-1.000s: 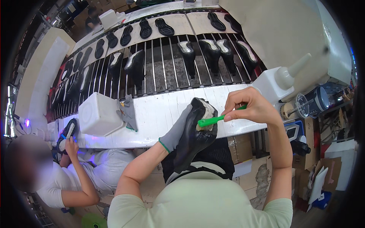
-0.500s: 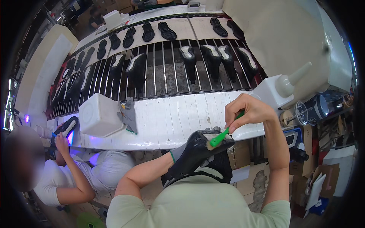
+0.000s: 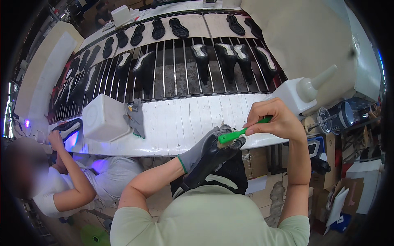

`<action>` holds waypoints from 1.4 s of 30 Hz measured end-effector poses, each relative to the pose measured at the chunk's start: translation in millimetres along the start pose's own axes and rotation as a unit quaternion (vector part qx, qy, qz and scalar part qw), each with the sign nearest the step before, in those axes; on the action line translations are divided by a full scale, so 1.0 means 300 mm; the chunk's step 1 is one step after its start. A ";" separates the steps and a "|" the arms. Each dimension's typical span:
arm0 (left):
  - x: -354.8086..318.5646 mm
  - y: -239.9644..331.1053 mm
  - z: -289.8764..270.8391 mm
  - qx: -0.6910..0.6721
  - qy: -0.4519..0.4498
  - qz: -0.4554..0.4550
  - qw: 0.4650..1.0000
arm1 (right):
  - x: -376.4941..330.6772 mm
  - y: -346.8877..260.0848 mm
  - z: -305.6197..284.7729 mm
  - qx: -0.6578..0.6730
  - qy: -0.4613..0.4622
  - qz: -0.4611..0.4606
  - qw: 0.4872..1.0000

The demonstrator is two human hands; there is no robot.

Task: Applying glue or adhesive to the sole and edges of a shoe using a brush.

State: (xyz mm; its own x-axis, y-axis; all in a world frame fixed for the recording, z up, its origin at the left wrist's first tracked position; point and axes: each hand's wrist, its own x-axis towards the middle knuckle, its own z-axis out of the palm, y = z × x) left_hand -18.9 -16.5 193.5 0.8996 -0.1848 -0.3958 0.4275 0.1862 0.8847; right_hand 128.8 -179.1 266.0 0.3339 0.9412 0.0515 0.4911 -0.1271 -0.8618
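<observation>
My left hand (image 3: 196,151), in a grey glove with a green cuff edge, grips a black shoe upper (image 3: 208,162) near my body, its underside turned up and its long narrow end pointing down toward me. Most of the gloved fingers are hidden behind the shoe. My bare right hand (image 3: 276,119) pinches a small brush with a green handle (image 3: 234,135). The brush head rests against the upturned underside at the shoe's far end, with its bristles partly hidden. The handle lies nearly level.
A white bench edge (image 3: 180,119) runs ahead of me, bearing a white container (image 3: 103,118), a grey glove (image 3: 136,119) and a white spouted bottle (image 3: 301,92). Beyond, shoe uppers (image 3: 201,61) lie on a roller rack and soles (image 3: 179,28) on a board. A co-worker (image 3: 78,184) sits at left with a shoe.
The brush has shifted left along the shoe's underside, and its handle has swung from steep to nearly level. My right hand has turned with it; the shoe has tilted a little.
</observation>
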 end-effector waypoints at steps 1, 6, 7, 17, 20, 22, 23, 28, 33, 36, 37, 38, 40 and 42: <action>0.014 -0.031 -0.004 -0.001 0.002 -0.001 1.000 | 0.007 -0.002 0.003 0.005 0.002 -0.005 1.000; 0.034 -0.093 -0.019 -0.135 -0.051 0.026 0.989 | 0.025 0.016 -0.011 0.016 -0.023 -0.007 1.000; 0.014 -0.062 -0.011 -0.136 -0.051 0.025 0.989 | 0.025 0.024 -0.017 0.022 -0.044 -0.017 0.999; 0.097 -0.194 -0.102 -0.251 -0.172 -0.059 0.951 | -0.034 0.207 -0.152 0.155 -0.176 0.061 0.970; 0.244 -0.332 -0.246 -0.478 -0.246 0.023 0.843 | -0.093 0.326 -0.135 0.297 -0.086 0.072 0.948; 0.236 -0.311 -0.311 -0.406 -0.170 0.065 0.896 | -0.110 0.336 -0.087 0.374 0.012 0.029 0.927; 0.224 -0.302 -0.345 -0.330 -0.094 0.104 0.934 | -0.112 0.336 -0.068 0.346 0.033 0.051 0.936; 0.164 -0.218 -0.350 0.166 0.085 0.253 0.949 | 0.014 0.184 0.017 0.216 0.050 0.061 0.973; 0.166 -0.215 -0.319 -0.414 -0.041 0.053 0.908 | 0.134 0.069 0.014 0.035 -0.013 -0.059 0.998; 0.171 -0.215 -0.309 -0.375 -0.058 0.045 0.924 | 0.148 0.073 -0.060 -0.001 -0.144 0.011 0.989; 0.169 -0.208 -0.305 -0.383 -0.020 0.017 0.923 | 0.141 0.081 -0.088 -0.018 -0.160 -0.003 0.987; 0.164 -0.195 -0.308 -0.384 -0.019 0.018 0.923 | 0.124 0.105 -0.102 -0.018 -0.161 -0.004 0.987; 0.159 -0.168 -0.319 -0.366 0.109 -0.003 0.924 | 0.068 0.172 -0.134 0.039 -0.093 0.043 0.994; 0.171 -0.178 -0.383 -0.332 0.144 -0.004 0.932 | 0.001 0.282 -0.128 0.119 -0.065 0.061 0.989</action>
State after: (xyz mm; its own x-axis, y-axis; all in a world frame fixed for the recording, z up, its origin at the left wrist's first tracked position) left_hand 14.7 75.0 97.7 0.8422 0.0605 -0.5358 0.3089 0.7603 0.5714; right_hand 201.3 -201.7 212.4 0.2649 0.9577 -0.1126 0.2449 -0.1798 -0.9527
